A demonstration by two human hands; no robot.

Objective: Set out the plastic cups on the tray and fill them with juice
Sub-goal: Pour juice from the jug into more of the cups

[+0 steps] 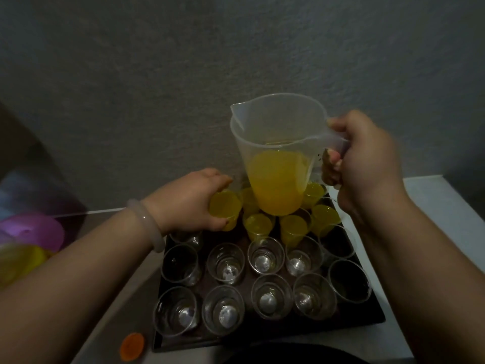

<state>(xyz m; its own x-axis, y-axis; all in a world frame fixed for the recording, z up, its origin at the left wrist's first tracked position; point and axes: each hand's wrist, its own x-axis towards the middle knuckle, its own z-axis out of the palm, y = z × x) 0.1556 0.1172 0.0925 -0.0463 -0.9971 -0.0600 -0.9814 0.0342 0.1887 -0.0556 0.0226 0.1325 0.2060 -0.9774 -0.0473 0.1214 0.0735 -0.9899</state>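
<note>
A dark tray (367, 317) on a white table carries several clear plastic cups. The near rows, such as one empty cup (226, 263), hold no juice; the far rows hold yellow juice. My left hand (193, 199) grips a filled cup (225, 210) at the tray's far left. My right hand (366, 158) holds the handle of a clear plastic jug (278, 153), about half full of orange-yellow juice. The jug hangs upright above the far cups, its spout pointing left and away. Some far cups are hidden behind the jug.
An orange cap (132, 346) lies on the table left of the tray. Purple and yellow plastic items (34, 232) sit blurred at the far left. A grey wall (236, 48) rises just behind the tray. The white table (446, 206) extends to the right.
</note>
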